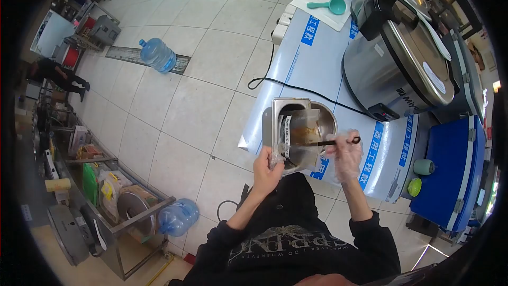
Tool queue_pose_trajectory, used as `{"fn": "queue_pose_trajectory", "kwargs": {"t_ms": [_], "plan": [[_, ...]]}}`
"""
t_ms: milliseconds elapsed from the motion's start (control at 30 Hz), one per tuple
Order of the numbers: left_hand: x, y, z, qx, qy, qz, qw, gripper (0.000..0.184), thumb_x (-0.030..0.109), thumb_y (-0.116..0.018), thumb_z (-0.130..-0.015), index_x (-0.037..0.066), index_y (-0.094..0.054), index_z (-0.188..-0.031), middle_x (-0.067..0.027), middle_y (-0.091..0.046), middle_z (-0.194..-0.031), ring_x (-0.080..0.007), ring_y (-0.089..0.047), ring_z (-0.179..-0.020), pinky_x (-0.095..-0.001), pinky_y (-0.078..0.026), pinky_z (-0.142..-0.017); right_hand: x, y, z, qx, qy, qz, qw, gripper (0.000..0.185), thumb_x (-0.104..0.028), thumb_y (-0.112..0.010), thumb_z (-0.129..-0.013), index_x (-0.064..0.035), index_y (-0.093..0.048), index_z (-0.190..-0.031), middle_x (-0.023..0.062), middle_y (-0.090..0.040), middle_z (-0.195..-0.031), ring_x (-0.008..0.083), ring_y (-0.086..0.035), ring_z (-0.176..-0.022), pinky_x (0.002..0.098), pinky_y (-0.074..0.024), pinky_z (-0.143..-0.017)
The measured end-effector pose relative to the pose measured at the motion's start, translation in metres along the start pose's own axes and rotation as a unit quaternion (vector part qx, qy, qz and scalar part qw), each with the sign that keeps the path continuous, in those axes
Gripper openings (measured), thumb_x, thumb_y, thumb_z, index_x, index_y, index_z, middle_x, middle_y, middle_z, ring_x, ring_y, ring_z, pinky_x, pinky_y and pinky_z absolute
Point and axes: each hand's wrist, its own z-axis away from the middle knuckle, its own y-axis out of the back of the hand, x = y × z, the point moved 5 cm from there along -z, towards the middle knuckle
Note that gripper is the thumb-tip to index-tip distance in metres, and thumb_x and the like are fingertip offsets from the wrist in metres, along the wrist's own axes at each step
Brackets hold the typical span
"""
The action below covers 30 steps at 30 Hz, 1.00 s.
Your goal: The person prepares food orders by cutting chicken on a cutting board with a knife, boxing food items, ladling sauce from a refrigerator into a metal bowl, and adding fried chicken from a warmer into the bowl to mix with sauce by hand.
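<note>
At the table's near edge, my left hand [268, 169] grips the lower edge of a clear plastic pouch [299, 130] with a white label and some brown contents. My right hand [346, 156], in a clear plastic glove, is closed round a thin black-handled utensil [329, 142] that reaches left across the pouch; its far end is hard to make out. Beneath the pouch are a rectangular metal container [277, 107] and a round metal bowl [330, 119], side by side and partly hidden.
A large steel cooker [391, 69] stands on the table [312, 69], its black cord crossing the film. Beyond lies a green scoop [337, 5]. A blue cooler [444, 172] is at right. Water bottles [157, 55] stand on the floor. A person [58, 76] is far left.
</note>
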Motion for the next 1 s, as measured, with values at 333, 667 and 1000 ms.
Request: {"fn": "queue_pose_trajectory", "kwargs": {"t_ms": [333, 667, 1000], "plan": [[0.007, 0.001, -0.003, 0.04, 0.015, 0.031, 0.999, 0.011, 0.001, -0.054, -0.077, 0.003, -0.044, -0.082, 0.0009, -0.047, -0.066, -0.005, -0.041, -0.06, -0.0209, -0.034, -0.054, 0.005, 0.034, 0.001, 0.146, -0.046, -0.182, 0.971, 0.011, -0.004, -0.05, -0.087, -0.0088, -0.045, -0.096, 0.011, -0.06, -0.083, 0.0142, -0.059, -0.062, 0.025, -0.0522, -0.052], [-0.006, 0.028, 0.01, 0.114, 0.041, 0.047, 0.992, 0.015, -0.002, -0.051, -0.079, 0.002, -0.047, -0.093, -0.0026, -0.052, -0.084, -0.0081, -0.048, -0.078, -0.0216, -0.038, -0.07, -0.024, 0.056, 0.022, 0.121, 0.238, 0.223, 0.938, 0.013, -0.014, -0.051, -0.089, -0.0064, -0.046, -0.079, 0.008, -0.06, -0.083, 0.0118, -0.057, -0.064, 0.0228, -0.0449, -0.054], [-0.006, 0.038, 0.019, 0.157, 0.032, 0.014, 0.987, 0.015, -0.002, -0.051, -0.078, 0.003, -0.047, -0.092, -0.0022, -0.05, -0.084, -0.0084, -0.047, -0.078, -0.022, -0.038, -0.071, 0.036, 0.049, 0.019, -0.123, 0.38, 0.438, 0.805, 0.016, 0.007, -0.058, -0.071, -0.0069, -0.056, -0.077, 0.01, -0.062, -0.087, 0.0233, -0.062, -0.08, 0.0315, -0.0505, -0.066]]}}
